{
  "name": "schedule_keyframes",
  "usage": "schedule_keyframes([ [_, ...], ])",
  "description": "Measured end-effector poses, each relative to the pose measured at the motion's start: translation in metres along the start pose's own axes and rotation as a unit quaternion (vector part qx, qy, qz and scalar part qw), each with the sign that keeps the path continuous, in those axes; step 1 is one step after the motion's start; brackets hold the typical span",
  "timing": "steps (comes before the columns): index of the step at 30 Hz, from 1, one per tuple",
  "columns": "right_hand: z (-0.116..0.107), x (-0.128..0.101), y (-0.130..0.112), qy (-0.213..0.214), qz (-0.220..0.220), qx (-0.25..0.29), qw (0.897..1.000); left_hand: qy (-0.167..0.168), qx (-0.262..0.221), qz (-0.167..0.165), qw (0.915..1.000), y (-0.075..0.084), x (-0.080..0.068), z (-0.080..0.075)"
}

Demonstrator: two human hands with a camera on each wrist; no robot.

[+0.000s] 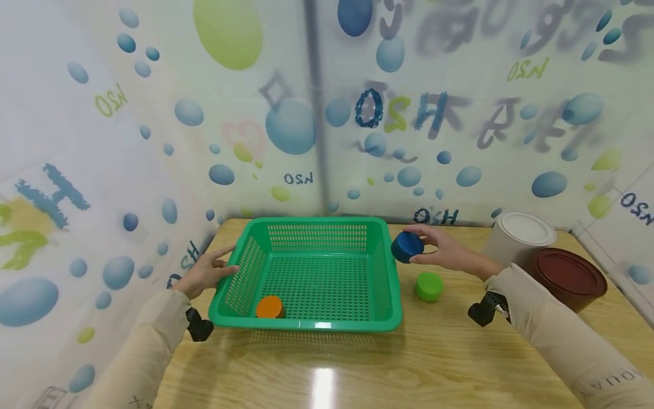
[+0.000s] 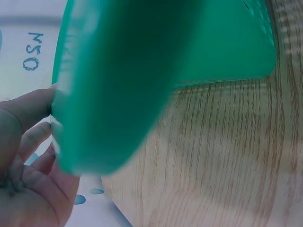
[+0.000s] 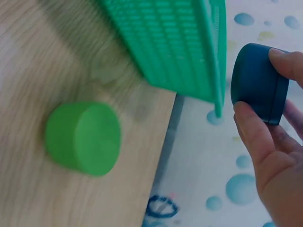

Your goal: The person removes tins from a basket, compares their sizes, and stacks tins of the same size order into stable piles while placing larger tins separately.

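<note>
My right hand (image 1: 443,247) pinches a small dark blue round box (image 1: 407,247) between thumb and fingers. The box is tilted, close beside the right rim of a green plastic basket (image 1: 306,324); a seam near one end shows in the right wrist view. Over on the left, my left hand (image 1: 208,274) touches the basket's left rim, its thumb reaching over the edge and its fingers fairly straight. An orange round box (image 1: 269,307) lies inside the basket at the near left corner. A bright green round box (image 3: 84,138) stands on the table right of the basket.
Behind my right forearm stand a white lidded tub (image 1: 518,236) and a dark red-brown lidded tub (image 1: 568,277) on the wooden table (image 1: 357,369). A bubble-patterned wall covering (image 1: 357,176) rises close behind the table and along its left side.
</note>
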State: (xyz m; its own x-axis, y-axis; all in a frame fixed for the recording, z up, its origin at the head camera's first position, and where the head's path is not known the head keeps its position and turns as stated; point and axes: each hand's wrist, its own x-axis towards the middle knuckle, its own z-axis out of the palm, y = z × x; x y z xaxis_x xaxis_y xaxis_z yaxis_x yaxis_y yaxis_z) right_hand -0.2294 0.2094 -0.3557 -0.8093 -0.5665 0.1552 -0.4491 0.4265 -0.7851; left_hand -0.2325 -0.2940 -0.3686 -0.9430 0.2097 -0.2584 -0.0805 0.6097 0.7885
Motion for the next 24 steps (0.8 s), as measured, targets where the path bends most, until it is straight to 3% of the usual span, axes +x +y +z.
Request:
schedule_keyframes([
  [7, -0.006, -0.021, 0.017, 0.010, 0.024, -0.023, 0.999, -0.003, -0.001, 0.002, 1.0000, 0.001, -0.001, -0.001],
  [18, -0.003, -0.039, 0.040, -0.016, 0.100, -0.032, 0.994, -0.002, 0.004, 0.009, 0.9999, 0.001, -0.001, -0.002],
  [24, 0.003, -0.044, 0.046, -0.023, 0.104, -0.031, 0.994, -0.004, -0.004, 0.005, 1.0000, 0.001, 0.000, -0.001],
])
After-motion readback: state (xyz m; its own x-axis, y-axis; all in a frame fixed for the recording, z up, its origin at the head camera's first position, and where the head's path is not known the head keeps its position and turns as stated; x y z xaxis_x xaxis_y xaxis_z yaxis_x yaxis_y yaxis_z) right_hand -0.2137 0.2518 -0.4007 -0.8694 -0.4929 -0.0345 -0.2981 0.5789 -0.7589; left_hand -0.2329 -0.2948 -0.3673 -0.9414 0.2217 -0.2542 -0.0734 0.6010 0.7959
